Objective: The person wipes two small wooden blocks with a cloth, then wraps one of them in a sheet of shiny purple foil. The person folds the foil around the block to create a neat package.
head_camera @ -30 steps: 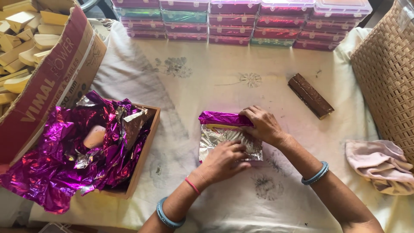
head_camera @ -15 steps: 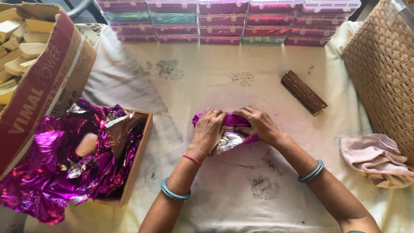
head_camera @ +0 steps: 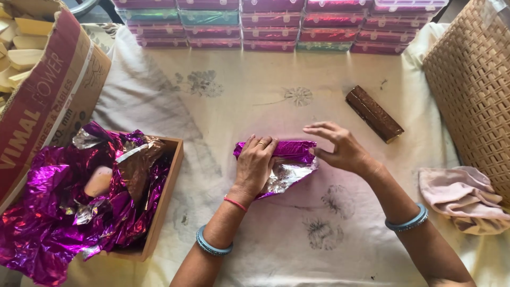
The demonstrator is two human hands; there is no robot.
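Foil-wrapped bar (head_camera: 287,150) lies mid-table on the white cloth (head_camera: 255,95), long axis running left-right across the person's body, slightly tilted. Magenta foil covers the top; the silver underside of the sheet spills out below, toward the person, still loose.

Left hand (head_camera: 256,166) sits flat on the left half of the bar, palm down, fingers over the top edge, pressing it rather than clenching. Right hand (head_camera: 340,148) is at the bar's right end, fingers spread and lifted, thumb tip just touching the end of the foil; it is grasping nothing. So the left hand is on the bar and the right is beside its end, along the long axis.

Elsewhere: brown bar (head_camera: 374,114), unwrapped, lies diagonally, well apart to the upper right. Wooden tray (head_camera: 169,186) on the left holds crumpled magenta foil sheets (head_camera: 58,212). Cardboard box (head_camera: 48,101) of pale blocks at far left. Stacked clear-lidded boxes (head_camera: 281,24) along the far edge. Wicker basket (head_camera: 473,90) on the right, pink rag (head_camera: 459,196) below it.
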